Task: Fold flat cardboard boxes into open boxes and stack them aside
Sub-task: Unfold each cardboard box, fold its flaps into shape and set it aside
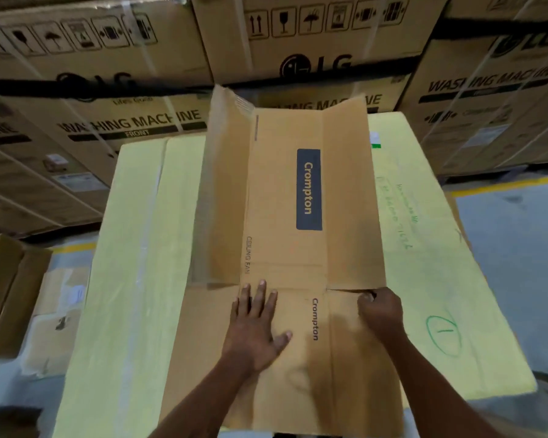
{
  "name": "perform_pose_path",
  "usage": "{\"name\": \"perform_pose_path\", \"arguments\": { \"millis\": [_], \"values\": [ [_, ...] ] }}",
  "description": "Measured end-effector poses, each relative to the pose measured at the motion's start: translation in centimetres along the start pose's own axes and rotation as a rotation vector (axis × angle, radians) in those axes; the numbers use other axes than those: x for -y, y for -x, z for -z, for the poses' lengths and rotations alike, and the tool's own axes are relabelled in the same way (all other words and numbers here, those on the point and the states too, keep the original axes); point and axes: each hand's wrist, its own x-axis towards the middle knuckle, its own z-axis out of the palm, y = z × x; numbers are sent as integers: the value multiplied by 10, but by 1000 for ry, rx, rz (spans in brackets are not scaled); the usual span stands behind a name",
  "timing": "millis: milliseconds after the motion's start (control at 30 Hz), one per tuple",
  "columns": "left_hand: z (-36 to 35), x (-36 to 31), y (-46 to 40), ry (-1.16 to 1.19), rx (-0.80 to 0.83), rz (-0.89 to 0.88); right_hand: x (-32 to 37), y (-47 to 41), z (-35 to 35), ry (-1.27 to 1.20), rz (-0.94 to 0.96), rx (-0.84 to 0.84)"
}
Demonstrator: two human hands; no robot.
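Two hands on cardboard box point(298, 248)

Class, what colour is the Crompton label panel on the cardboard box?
Dark navy blue label, head view.

The cardboard box point(285, 248) lies lengthwise along the middle of the table point(133, 248), its near end at the near edge — left hand point(253, 327) flat on that end, right hand point(382, 311) at its right edge. Stacked cartons point(108, 90) stand behind the table.

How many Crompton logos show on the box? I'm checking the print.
2: one in the blue panel on the box, one near the right hand at. Others may be hidden.
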Motion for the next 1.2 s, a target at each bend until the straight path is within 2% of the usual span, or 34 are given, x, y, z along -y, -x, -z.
{"name": "perform_pose_path", "arguments": {
  "millis": [100,167,233,267,333,367,400,467,533,600,733,933,1067,1133,1200],
  "values": [
    [-16,0,24,13,-36,10,-3,0,3,21,48,99],
    [-23,4,35,-1,-45,5,-4,1,5,1,-21,113],
    [-14,3,32,-20,-47,21,-4,0,0,-129,-105,-9],
    [-4,1,24,-25,-71,31,0,-1,-4,-225,-168,-126],
    [15,-1,1,-32,-150,27,18,1,-12,-219,-192,-339],
    [24,2,-13,-42,-168,14,31,2,-18,-99,-74,-402],
    [31,8,-28,-61,-168,2,41,2,-27,125,132,-408],
    [34,26,-56,-69,-118,13,53,1,-59,542,514,-257],
    [33,41,-71,-47,-63,30,46,-7,-90,734,664,-65],
    [30,48,-76,-62,-73,18,39,-11,-109,830,645,36],
    [33,55,-86,-75,-112,18,70,-16,-118,732,585,-14],
    [57,114,-134,-14,-186,166,98,-76,-118,745,552,-17],
    [63,116,-136,15,-166,137,105,-83,-108,612,566,77],
    [63,121,-122,108,-245,243,90,-80,-86,474,395,-55],
    [59,129,-95,312,-396,451,61,-67,-57,384,114,-250]
  ]
}}
